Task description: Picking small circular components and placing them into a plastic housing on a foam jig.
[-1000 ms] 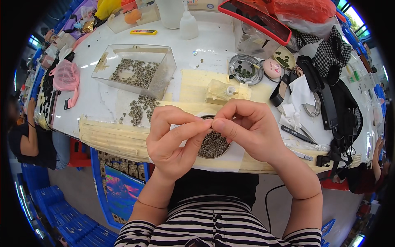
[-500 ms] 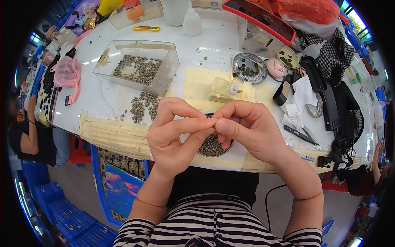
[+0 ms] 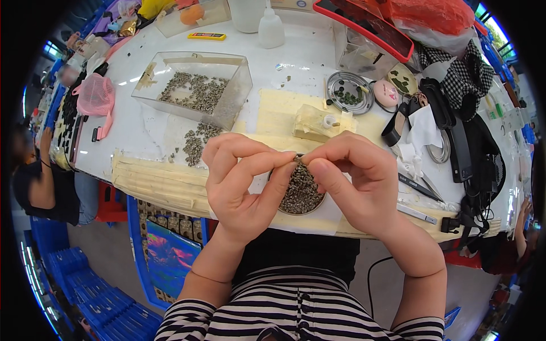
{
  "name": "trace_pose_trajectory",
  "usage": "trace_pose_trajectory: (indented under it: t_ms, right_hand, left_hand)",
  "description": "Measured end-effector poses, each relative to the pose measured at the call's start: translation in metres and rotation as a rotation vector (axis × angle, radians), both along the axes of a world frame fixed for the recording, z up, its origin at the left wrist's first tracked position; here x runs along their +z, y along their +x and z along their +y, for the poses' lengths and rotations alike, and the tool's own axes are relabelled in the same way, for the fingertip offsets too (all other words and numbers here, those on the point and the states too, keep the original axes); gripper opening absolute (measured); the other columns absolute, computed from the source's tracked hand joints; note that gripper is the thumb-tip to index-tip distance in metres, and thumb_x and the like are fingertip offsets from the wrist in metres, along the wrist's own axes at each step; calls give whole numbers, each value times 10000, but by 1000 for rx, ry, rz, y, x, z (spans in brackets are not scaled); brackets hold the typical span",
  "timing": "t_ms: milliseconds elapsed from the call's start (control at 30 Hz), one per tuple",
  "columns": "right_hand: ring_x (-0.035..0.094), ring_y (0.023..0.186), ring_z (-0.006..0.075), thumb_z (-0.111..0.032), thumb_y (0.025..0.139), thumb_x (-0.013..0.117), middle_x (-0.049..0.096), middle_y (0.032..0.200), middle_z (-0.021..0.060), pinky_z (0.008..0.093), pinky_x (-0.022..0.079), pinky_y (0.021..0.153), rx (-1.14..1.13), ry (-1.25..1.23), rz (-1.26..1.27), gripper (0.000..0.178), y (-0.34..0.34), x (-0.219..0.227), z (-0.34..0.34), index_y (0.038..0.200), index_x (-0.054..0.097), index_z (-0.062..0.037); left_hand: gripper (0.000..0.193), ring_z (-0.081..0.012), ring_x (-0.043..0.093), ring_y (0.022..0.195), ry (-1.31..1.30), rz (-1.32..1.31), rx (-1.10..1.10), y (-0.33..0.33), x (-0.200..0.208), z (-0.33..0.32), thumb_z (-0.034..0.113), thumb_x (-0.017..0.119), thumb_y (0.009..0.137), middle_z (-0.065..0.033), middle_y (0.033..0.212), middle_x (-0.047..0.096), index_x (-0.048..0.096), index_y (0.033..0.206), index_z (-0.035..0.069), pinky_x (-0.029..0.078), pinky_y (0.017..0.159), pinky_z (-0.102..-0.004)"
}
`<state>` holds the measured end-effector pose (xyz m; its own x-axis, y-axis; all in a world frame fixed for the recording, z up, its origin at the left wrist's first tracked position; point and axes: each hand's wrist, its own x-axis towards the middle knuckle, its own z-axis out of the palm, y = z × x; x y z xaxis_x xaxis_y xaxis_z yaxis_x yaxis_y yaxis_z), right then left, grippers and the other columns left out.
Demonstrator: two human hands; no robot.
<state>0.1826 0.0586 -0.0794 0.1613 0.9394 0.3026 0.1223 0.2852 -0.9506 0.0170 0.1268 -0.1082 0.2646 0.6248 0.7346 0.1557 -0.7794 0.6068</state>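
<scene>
Left hand [image 3: 242, 187] pinches a tiny metal piece [image 3: 298, 159]; can't tell if right hand [image 3: 359, 184] grips. Probably light, hard: pinch its sides.

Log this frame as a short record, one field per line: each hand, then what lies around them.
Left hand: thumb and forefinger pinch a tiny piece, too small to identify
Right hand: thumb and forefinger close to that piece; contact unclear
Below hands: round dish of small grey parts
Leftward: clear box holding similar parts; loose pile outside it
Beyond hands: tape-covered block
Rightward: black tweezers
</scene>
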Motion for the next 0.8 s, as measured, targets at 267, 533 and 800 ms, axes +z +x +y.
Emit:
trace_pose_trajectory:
  t_ms: [267,533,800]
  right_hand:
    - [636,700,129,0,874,696,688,831,85,242,488,618,-50,181,-346,171,1,6,-1,1038,744,11]
    - [653,763,112,-36,952,636,678,953,92,232,544,693,129,-203,110,186,0,1,-2,1106,699,46]
    - [647,761,106,-13,932,652,679,942,94,230,540,685,69,-88,-44,161,2,3,-3,1070,710,46]
  left_hand:
    - [202,-211,533,861,-26,-10,28,-1,-3,0,16,808,714,-13,844,631,749,895,85,396,784,-325]
    - [197,-208,535,863,-39,-22,-19,-1,-2,-1,23,804,723,-9,854,641,757,901,93,402,796,-323]
    - [208,-207,538,860,19,-10,29,0,-4,-1,40,816,716,1,850,637,758,905,105,400,801,-332]
